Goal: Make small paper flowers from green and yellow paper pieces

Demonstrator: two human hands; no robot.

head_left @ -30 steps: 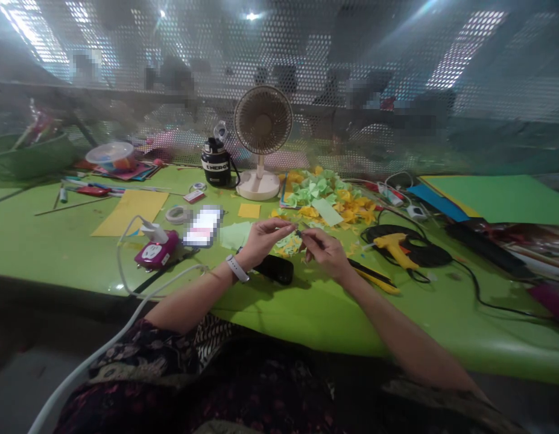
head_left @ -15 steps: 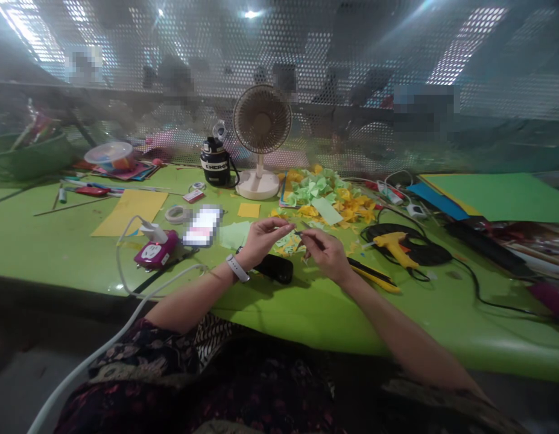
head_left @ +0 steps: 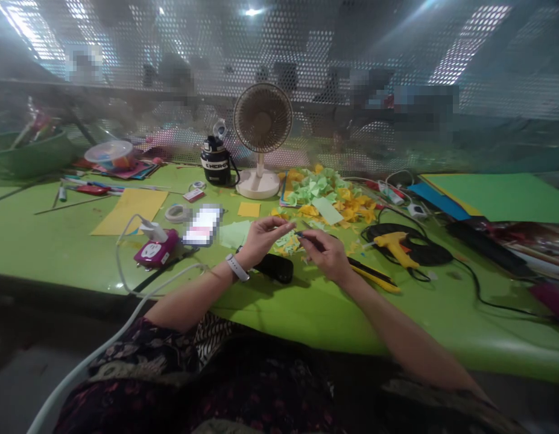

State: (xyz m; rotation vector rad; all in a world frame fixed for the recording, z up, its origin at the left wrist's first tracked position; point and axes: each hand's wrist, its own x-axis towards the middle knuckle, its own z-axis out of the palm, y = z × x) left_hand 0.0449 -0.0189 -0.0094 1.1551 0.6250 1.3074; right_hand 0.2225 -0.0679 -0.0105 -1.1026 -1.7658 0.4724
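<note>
My left hand [head_left: 266, 239], with a pale watch [head_left: 237, 268] on its wrist, is held over the table with thumb and fingers pinched; anything between them is too small to make out. Close beside it, my right hand [head_left: 325, 252] is curled with its fingertips pressed around a small, dark bluish thing whose kind I cannot tell. Beneath the hands lie small green and yellow paper scraps [head_left: 288, 244]. A black phone-like object [head_left: 275, 268] rests under my left wrist. Next to my right wrist is a yellow-and-black utility knife [head_left: 374, 276].
Behind the hands rises a pile of folded green and yellow paper [head_left: 322, 190], near a fan [head_left: 262, 117] and a dark bottle [head_left: 216, 166]. A yellow glue gun [head_left: 397, 247] lies right. Left are a lit phone [head_left: 203, 225], a tape roll [head_left: 177, 213] and a purple power adapter [head_left: 156, 250].
My hands keep almost the same place, and only the fingers of my right hand shift slightly. The objects on the table have not moved.
</note>
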